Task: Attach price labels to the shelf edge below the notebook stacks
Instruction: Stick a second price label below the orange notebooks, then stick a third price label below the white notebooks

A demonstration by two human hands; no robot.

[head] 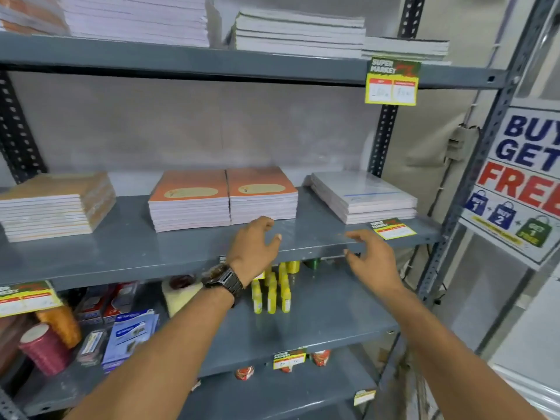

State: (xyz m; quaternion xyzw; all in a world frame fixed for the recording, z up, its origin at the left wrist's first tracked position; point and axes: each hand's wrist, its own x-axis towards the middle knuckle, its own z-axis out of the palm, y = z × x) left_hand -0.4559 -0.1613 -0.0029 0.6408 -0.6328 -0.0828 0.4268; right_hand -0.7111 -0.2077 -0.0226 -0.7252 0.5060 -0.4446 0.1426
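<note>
On the grey middle shelf [136,253] stand three notebook groups: a tan stack [54,204] at the left, twin orange stacks [224,197] in the middle, a white stack [363,197] at the right. A yellow-green price label [393,229] lies flat on the shelf in front of the white stack. Another label [391,81] hangs from the top shelf edge, and one [25,297] hangs at the middle shelf's left edge. My left hand [254,250], a dark watch on its wrist, hovers open in front of the orange stacks. My right hand [371,259] is open at the shelf edge, left of the flat label.
More notebook stacks [300,33] fill the top shelf. Below are yellow bottles [272,291], a red spool [45,348], blue packets [130,331] and two more labels [289,359]. A "Buy Get Free" sign [521,183] hangs on the right upright.
</note>
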